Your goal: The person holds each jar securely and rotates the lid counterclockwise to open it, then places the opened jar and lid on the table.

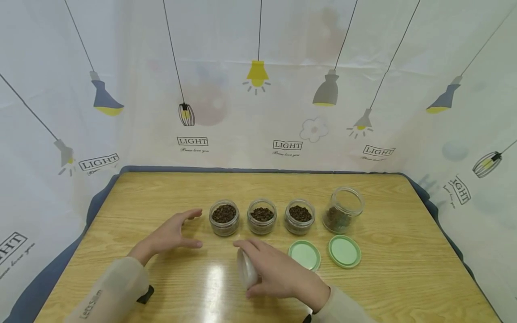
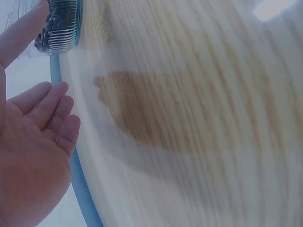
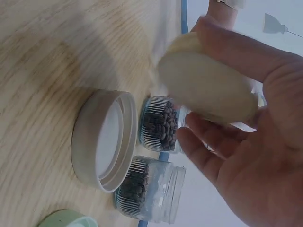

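My right hand (image 1: 278, 271) grips a whitish round jar lid (image 1: 246, 269) by its edge, tilted up on its side over the table's front middle. In the right wrist view the lid (image 3: 203, 85) sits between thumb and fingers, slightly blurred. My left hand (image 1: 171, 233) is held with fingers spread and nothing in it, just left of a short glass jar (image 1: 224, 228) of dark brown coffee beans. Two more short bean jars, a middle one (image 1: 261, 226) and a right one (image 1: 299, 226), stand in line with it, lidless.
A taller open glass jar (image 1: 343, 210), partly filled with beans, ends the row at the right. Before it lie two green lids, a left one (image 1: 304, 255) partly behind my right hand and a right one (image 1: 344, 251). A printed curtain (image 1: 242, 152) surrounds the wooden table (image 1: 404, 269).
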Tool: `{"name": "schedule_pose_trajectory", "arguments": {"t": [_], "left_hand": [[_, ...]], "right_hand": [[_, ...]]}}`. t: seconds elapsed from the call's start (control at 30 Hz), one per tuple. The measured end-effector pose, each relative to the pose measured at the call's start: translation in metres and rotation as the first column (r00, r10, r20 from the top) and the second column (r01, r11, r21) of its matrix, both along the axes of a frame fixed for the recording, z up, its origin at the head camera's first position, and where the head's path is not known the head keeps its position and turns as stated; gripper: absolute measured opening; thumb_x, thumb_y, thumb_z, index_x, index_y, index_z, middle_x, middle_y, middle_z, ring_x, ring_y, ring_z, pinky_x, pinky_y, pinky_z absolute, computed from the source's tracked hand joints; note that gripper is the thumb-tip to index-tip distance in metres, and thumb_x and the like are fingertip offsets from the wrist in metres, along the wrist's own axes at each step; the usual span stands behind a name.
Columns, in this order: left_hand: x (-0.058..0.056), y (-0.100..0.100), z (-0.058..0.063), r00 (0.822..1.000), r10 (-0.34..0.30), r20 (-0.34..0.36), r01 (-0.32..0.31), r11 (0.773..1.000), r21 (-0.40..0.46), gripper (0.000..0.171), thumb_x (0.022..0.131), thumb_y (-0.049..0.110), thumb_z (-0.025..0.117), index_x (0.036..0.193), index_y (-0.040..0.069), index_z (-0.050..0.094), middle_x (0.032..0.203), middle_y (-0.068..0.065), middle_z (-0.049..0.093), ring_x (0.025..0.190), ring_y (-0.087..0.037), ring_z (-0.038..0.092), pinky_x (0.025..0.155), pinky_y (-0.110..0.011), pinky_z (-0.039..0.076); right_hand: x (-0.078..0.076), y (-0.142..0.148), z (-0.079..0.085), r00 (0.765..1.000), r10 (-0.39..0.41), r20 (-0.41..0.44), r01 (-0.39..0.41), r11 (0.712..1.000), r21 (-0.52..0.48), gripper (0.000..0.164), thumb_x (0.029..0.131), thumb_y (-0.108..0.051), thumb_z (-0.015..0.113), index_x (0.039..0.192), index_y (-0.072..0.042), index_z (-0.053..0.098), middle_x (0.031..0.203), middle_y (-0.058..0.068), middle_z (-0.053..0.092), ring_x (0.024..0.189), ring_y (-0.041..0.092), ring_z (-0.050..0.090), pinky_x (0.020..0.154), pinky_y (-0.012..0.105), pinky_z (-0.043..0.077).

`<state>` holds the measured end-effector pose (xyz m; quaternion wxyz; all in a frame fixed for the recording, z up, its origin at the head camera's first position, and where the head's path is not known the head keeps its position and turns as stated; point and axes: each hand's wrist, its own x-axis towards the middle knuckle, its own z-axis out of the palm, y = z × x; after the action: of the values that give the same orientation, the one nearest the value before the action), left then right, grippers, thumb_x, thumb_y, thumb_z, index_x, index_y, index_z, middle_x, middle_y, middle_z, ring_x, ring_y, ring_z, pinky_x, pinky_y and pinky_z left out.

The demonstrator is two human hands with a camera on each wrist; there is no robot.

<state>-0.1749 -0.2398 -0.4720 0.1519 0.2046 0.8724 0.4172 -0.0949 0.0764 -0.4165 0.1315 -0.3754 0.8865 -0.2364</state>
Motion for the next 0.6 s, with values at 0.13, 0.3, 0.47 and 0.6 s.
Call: {"name": "schedule_pose_trajectory", "arguments": {"t": [0.13,0.3,0.47,0.6], "left_hand": [[0.001,-0.001,0.001,1.000,0.001,0.007,-0.001,1.000,-0.001,0.090,0.077,0.032,0.080,0.146,0.003,0.031,0.147,-0.020,0.039,0.133,-0.041,0.033,0.107,-0.065,0.026],[0.000,-0.001,-0.001,1.000,0.000,0.002,0.000,1.000,-0.008,0.088,0.077,0.032,0.080,0.145,0.003,0.032,0.147,-0.020,0.040,0.133,-0.041,0.033,0.107,-0.065,0.025],[0.000,-0.001,-0.002,1.000,-0.001,-0.006,0.001,1.000,-0.018,0.086,0.078,0.033,0.079,0.145,0.002,0.034,0.146,-0.020,0.040,0.132,-0.041,0.034,0.106,-0.066,0.026],[0.001,0.000,-0.002,1.000,-0.002,-0.009,0.002,1.000,-0.024,0.085,0.079,0.033,0.078,0.144,0.002,0.034,0.146,-0.021,0.040,0.132,-0.042,0.035,0.106,-0.066,0.026]], "right_hand": [[-0.001,-0.003,-0.003,1.000,0.007,-0.018,-0.007,1.000,-0.022,0.096,0.070,-0.029,0.085,0.147,-0.016,0.029,0.139,0.001,0.039,0.111,0.016,0.051,0.091,0.035,0.050],[-0.002,-0.009,-0.006,0.998,-0.003,-0.058,0.000,0.999,-0.044,0.092,0.066,-0.036,0.087,0.141,-0.012,0.038,0.134,-0.001,0.045,0.113,0.013,0.048,0.097,0.038,0.045],[-0.004,-0.017,-0.012,0.996,-0.036,-0.077,0.033,0.999,-0.043,0.090,0.066,-0.042,0.085,0.139,-0.013,0.040,0.136,-0.003,0.047,0.121,0.014,0.043,0.105,0.048,0.037],[-0.005,-0.023,-0.019,0.996,-0.046,-0.078,0.044,0.998,-0.038,0.090,0.067,-0.044,0.084,0.139,-0.012,0.040,0.136,0.000,0.048,0.125,0.017,0.041,0.107,0.050,0.034]]}}
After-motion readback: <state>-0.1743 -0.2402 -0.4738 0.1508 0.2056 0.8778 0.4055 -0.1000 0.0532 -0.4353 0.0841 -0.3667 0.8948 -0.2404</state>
